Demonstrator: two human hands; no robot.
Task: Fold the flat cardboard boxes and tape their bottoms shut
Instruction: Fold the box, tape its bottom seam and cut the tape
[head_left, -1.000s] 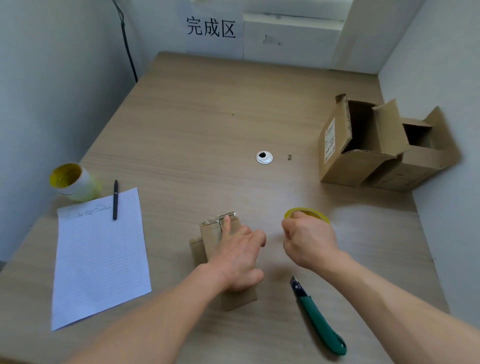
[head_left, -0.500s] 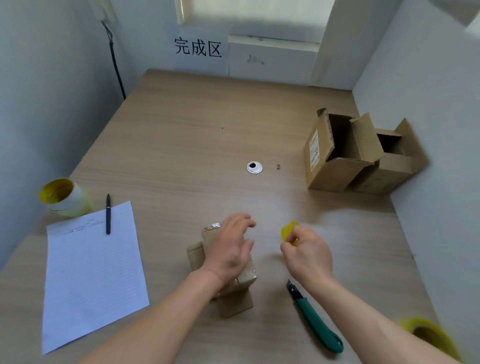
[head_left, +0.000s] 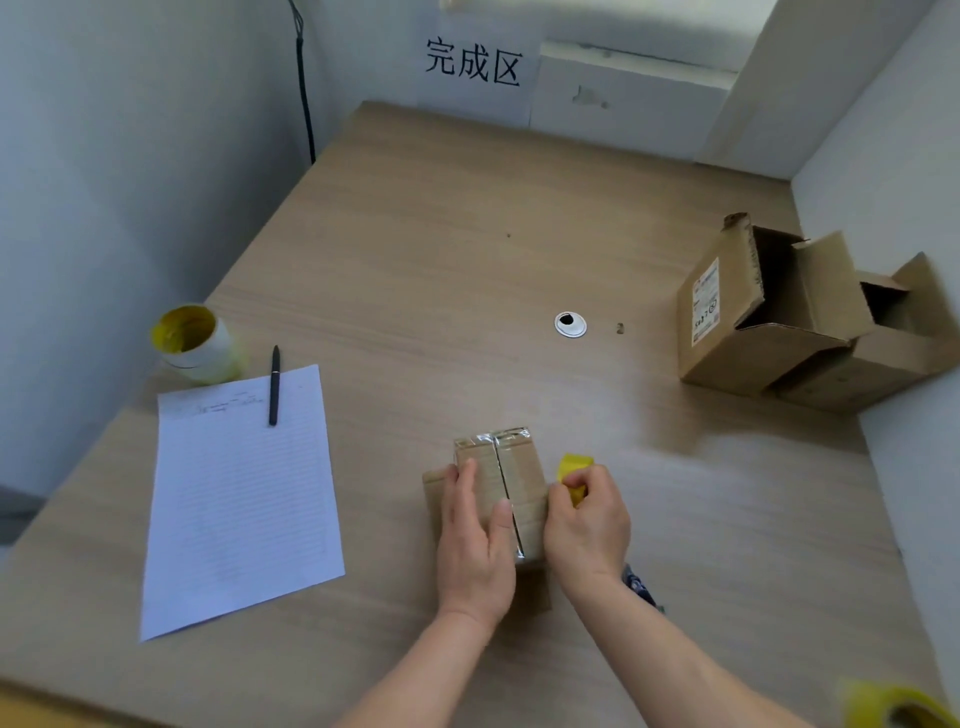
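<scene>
The small taped box (head_left: 522, 475) is set on the near middle of the desk (head_left: 467, 249). Its left side is gripped by the left hand (head_left: 472, 545), with the thumb laid beside the top seam. Yellow tape (head_left: 574, 464) is pinched in the curled right hand (head_left: 589, 525), which is held against the box's right side. Two open boxes (head_left: 727, 338) are seen at the far right.

Lower left of frame I see a lined white sheet (head_left: 239, 499) lying flat on the wooden table (head_left: 415, 260); a black pen (head_left: 274, 385) rests across its top edge. Centre right, a round silver grommet (head_left: 570, 324) with a small dark speck (head_left: 620, 328) just beside it. Top centre, a wall sign (head_left: 474, 62) reading 完成区; a black cable (head_left: 304, 93) hangs left of it.
</scene>
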